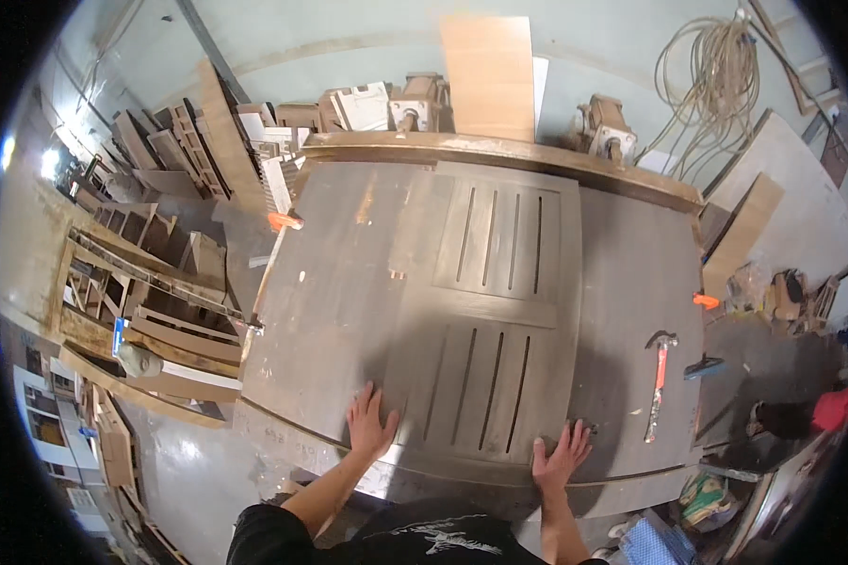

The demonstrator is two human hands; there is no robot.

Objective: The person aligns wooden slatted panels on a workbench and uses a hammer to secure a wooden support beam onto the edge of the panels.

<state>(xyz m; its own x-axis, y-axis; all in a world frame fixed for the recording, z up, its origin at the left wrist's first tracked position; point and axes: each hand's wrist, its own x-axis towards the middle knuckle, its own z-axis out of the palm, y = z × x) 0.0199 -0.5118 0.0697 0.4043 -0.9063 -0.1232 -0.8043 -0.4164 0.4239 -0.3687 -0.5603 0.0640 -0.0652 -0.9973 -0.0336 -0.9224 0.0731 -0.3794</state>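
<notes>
Grey-brown wood filled the middle of the frame: a slotted panel [485, 325], with two groups of long narrow slits, lay flat on a wide workbench [339, 282]. The left hand [371, 421] lay at lower centre, fingers spread and palm down, on the bench top right at the panel's near-left edge. The right hand [562, 457] lay flat with fingers apart on the panel's near-right corner, at lower right of centre. Neither hand closed around anything; both simply pressed on the surfaces, so the panel stretched away from the fingertips toward the top of the frame.

A hammer [659, 381] with an orange handle rested on the bench at right, well apart from the right hand. An orange clamp [285, 220] sat on the bench's left edge, upper left of centre. A pale plywood sheet [488, 75] leaned upright at top centre, and a coil of rope [711, 80] hung at upper right. A blue-and-white checked bag [652, 546] sat at the bottom right.
</notes>
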